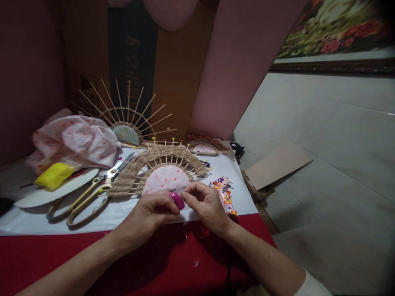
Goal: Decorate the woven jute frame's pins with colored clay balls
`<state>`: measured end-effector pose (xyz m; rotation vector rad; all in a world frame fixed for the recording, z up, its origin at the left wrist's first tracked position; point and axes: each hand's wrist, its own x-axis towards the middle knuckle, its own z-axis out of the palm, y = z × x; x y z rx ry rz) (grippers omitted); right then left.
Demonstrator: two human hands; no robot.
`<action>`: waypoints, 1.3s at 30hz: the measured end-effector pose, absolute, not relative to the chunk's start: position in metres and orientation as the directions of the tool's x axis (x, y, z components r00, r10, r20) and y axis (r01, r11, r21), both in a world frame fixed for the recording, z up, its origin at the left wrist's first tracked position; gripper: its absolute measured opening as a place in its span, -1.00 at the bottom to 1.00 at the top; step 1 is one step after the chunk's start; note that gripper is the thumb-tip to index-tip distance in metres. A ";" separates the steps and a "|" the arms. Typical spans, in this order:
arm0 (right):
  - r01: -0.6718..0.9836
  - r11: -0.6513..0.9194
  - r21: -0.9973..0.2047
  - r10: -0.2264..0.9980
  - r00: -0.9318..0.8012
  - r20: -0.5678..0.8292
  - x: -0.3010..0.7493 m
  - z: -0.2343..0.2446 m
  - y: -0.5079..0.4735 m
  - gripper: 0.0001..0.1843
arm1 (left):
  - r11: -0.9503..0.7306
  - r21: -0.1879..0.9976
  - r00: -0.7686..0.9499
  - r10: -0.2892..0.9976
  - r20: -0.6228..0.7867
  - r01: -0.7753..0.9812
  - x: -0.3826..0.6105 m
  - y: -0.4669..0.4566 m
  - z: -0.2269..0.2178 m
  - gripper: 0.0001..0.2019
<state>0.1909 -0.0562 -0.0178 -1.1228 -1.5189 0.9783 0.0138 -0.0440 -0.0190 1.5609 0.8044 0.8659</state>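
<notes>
My left hand (154, 209) is closed on a small glossy magenta object (177, 201), its exact kind unclear. Close against it, my right hand (206, 204) pinches with thumb and fingertips at something thin and pale that I cannot make out. Just beyond both hands lies a half-round woven fan-shaped piece (129, 177) of twisted cord on thin sticks. Several sticks end in yellow and pink beads. At its centre is a half circle of pink dotted cloth (167, 179). Large scissors (87, 197) with gold-toned handles rest to its left, blades partly behind the weave.
A second half-round stick frame (129, 123) leans at the back against cardboard (179, 74). Crumpled dotted cloth (77, 137), a yellow packet (54, 176) and a white card piece (58, 193) lie left. Flowery material (226, 195) is right, near the table's edge; red cloth (138, 263) covers the front.
</notes>
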 end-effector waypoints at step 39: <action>0.241 0.265 -0.934 0.964 -0.104 0.247 0.192 -0.020 -0.053 -0.78 | -0.074 0.996 0.433 0.897 0.085 -0.044 0.015 -0.040 -0.015 -0.94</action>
